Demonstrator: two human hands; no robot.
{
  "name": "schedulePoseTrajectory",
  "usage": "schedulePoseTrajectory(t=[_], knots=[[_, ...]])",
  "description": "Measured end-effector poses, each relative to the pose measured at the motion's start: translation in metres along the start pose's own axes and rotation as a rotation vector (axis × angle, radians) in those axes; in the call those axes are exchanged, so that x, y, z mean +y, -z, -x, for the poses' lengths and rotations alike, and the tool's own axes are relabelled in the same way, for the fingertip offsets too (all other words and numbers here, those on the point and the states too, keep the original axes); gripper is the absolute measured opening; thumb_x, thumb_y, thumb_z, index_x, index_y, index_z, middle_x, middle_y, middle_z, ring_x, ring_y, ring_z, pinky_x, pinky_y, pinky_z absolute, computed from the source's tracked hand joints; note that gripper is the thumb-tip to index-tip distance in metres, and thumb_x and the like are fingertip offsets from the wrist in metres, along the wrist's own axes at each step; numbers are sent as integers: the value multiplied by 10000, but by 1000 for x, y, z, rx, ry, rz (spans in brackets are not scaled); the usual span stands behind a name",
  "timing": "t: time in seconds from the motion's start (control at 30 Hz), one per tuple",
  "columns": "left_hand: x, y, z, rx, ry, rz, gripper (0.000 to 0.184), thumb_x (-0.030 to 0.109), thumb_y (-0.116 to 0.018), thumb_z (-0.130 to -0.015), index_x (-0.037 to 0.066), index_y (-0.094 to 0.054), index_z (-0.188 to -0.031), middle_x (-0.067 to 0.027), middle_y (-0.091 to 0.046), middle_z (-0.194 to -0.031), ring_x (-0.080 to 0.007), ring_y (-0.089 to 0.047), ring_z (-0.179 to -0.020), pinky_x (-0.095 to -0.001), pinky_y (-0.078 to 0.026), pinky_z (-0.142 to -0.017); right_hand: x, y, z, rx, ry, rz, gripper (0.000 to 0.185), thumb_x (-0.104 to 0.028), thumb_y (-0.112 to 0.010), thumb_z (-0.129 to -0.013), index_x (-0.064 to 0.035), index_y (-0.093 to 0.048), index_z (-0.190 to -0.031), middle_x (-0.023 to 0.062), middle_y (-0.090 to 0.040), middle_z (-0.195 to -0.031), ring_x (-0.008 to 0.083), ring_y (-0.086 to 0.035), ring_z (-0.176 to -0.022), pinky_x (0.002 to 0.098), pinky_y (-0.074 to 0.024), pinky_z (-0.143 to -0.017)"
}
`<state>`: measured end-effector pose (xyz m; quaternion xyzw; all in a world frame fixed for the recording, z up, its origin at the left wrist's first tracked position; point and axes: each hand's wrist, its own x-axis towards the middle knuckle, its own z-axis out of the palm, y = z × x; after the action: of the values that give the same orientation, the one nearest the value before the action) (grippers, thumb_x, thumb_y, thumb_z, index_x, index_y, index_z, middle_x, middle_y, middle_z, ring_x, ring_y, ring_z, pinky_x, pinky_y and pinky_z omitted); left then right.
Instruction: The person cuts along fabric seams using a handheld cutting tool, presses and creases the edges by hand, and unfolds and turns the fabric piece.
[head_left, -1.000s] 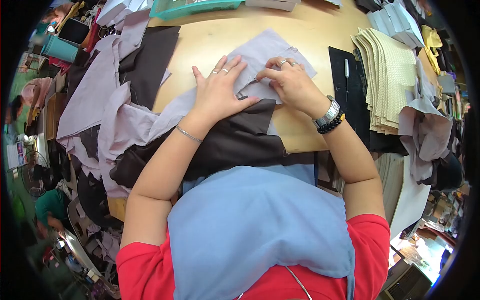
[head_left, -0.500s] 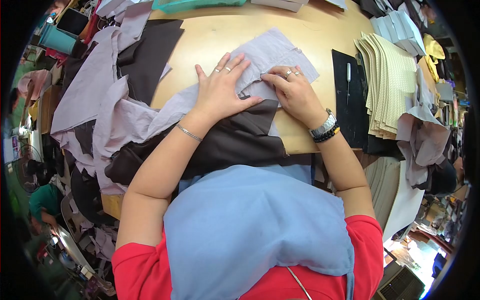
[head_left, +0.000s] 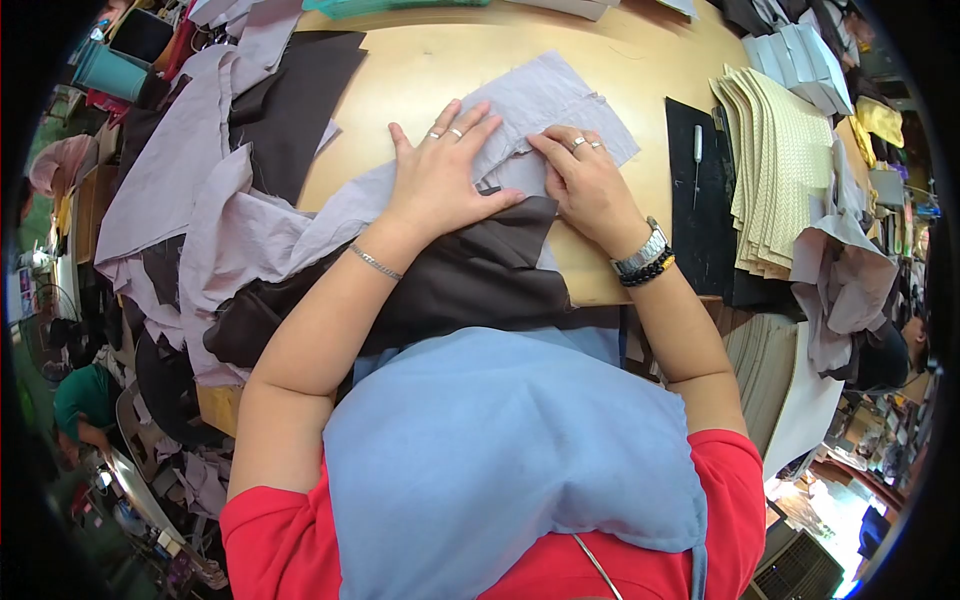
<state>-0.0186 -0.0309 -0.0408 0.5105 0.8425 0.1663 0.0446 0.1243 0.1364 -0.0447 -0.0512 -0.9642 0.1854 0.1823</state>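
A pale lilac-grey cloth [head_left: 545, 90] lies on the wooden table, with a seam or folded edge running across it. My left hand [head_left: 440, 180] rests flat on this cloth, fingers spread and thumb reaching toward a dark brown cloth [head_left: 470, 265]. On the other side of the fold, my right hand [head_left: 592, 195] has thumb and index finger pinched together at the edge of the lilac-grey cloth. The dark brown cloth is bunched under my left wrist and along the table's front edge.
To the right, a white-handled awl-like tool [head_left: 697, 145] lies on a black board [head_left: 683, 230]. Beside it stands a stack of cream textured sheets [head_left: 770, 170]. More lilac-grey cloth [head_left: 165, 180] and dark cloth [head_left: 305, 110] spread at the left. A teal tray [head_left: 390, 6] sits at the far edge.
The pinching fingers of my right hand have shifted slightly away from me along the folded edge. My left hand stays spread on the cloth.
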Motion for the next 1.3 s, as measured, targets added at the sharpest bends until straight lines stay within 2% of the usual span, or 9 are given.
schedulePoseTrajectory(t=[0.23,0.33,0.53,0.63,0.93,1.3], knots=[[-1,-2,1,19,-7,17,894,658,-741,-695,183,-510,-1416,5,-414,-1543,-265,-311,-1464,-826,-164,-1012,-5,7,-2,-62,42,58,351,-65,-604,-847,-147,-646,-1186,70,-621,-1164,274,-593,-1124,541,-429,-1014],[-1,-1,0,14,-7,16,887,654,-739,-699,184,-510,-1416,4,-415,-1543,-268,-313,-1463,-828,-164,-1008,-9,12,-6,-82,97,39,372,-27,-593,-828,-149,-657,-1174,83,-622,-1173,295,-591,-1098,505,-437,-1003],[-1,-2,0,19,-8,19,862,623,-745,-706,190,-513,-1414,5,-412,-1545,-266,-312,-1464,-829,-168,-1005,-9,8,-13,-125,-17,-212,393,62,-564,-780,-134,-701,-1092,113,-619,-1193,341,-563,-1072,441,-452,-960],[-1,-3,0,54,-16,19,850,645,-729,-695,166,-554,-1374,-11,-438,-1526,-258,-344,-1446,-825,-178,-1005,-12,3,-13,-93,-18,-228,387,73,-561,-777,-139,-712,-1064,114,-619,-1185,344,-543,-1099,441,-452,-961],[-3,-3,1,37,-30,37,886,628,-746,-674,164,-530,-1396,-16,-422,-1536,-268,-324,-1456,-834,-166,-1002,-21,6,-11,-164,60,-75,401,40,-569,-799,-172,-695,-1115,97,-612,-1194,324,-532,-1175,569,-352,-1047],[-5,-3,2,37,-50,49,904,605,-770,-655,167,-524,-1406,-23,-418,-1539,-277,-314,-1462,-835,-153,-1006,-27,10,-18,-247,24,-152,361,12,-559,-828,-157,-679,-1124,75,-612,-1217,311,-522,-1203,629,-346,-1032]])
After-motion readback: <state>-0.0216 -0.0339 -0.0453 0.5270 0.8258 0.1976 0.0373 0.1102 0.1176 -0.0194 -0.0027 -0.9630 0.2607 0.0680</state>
